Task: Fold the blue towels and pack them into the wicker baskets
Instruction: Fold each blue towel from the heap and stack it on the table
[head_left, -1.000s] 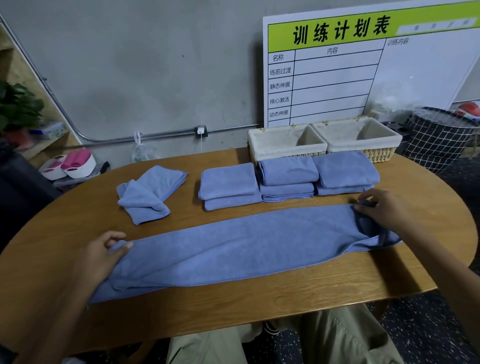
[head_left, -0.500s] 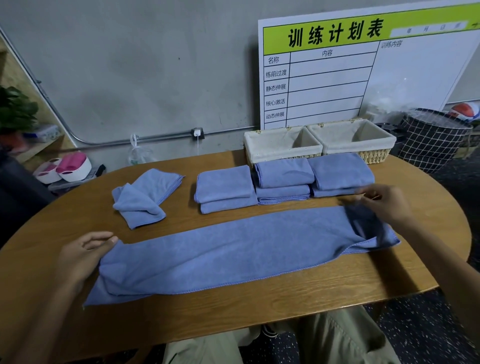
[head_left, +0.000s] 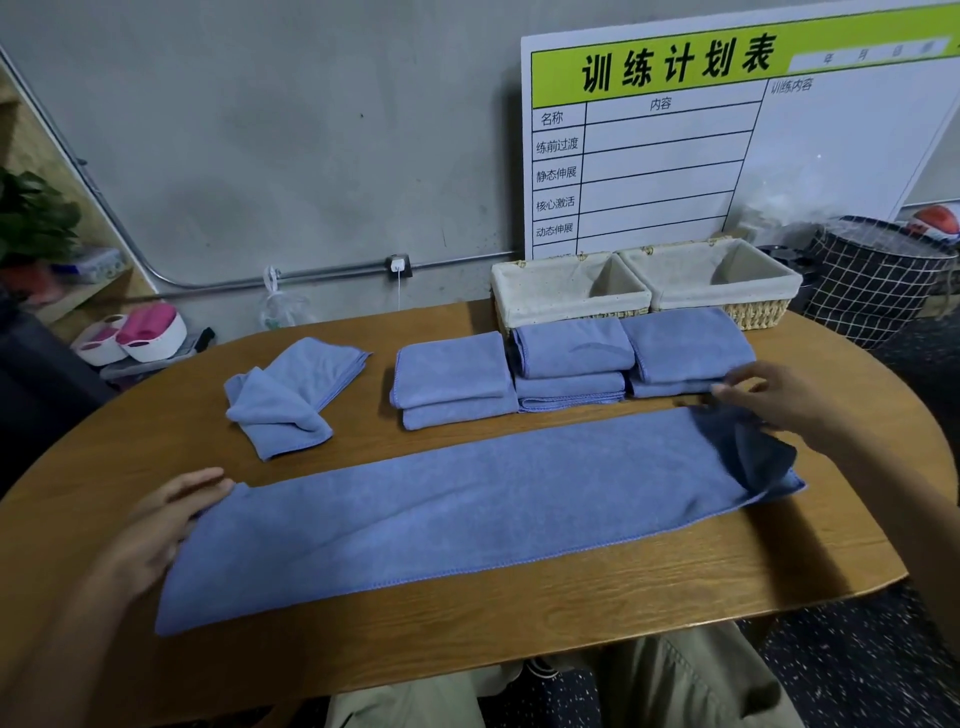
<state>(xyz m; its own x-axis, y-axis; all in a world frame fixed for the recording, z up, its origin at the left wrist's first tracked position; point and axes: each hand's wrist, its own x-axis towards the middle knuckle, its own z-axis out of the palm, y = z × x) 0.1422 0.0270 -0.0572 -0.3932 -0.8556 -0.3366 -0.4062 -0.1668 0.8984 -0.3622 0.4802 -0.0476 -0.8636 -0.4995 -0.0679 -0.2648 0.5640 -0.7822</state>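
Makeshift training room, likely gym back area: bare grey wall (head_left: 260, 130) with exposed conduit (head_left: 291, 280), whiteboard (head_left: 727, 145) headed 训练计划表 (training plan) leaning behind wooden table (head_left: 519, 613), ball (head_left: 935, 221) above checked hamper (head_left: 872, 280) off right edge, speckled floor (head_left: 857, 670).

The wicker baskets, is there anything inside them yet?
Both wicker baskets show only pale cloth lining; no towel is visible inside. Their near bottoms are hidden by the front walls. The folded towels sit on the table in front.
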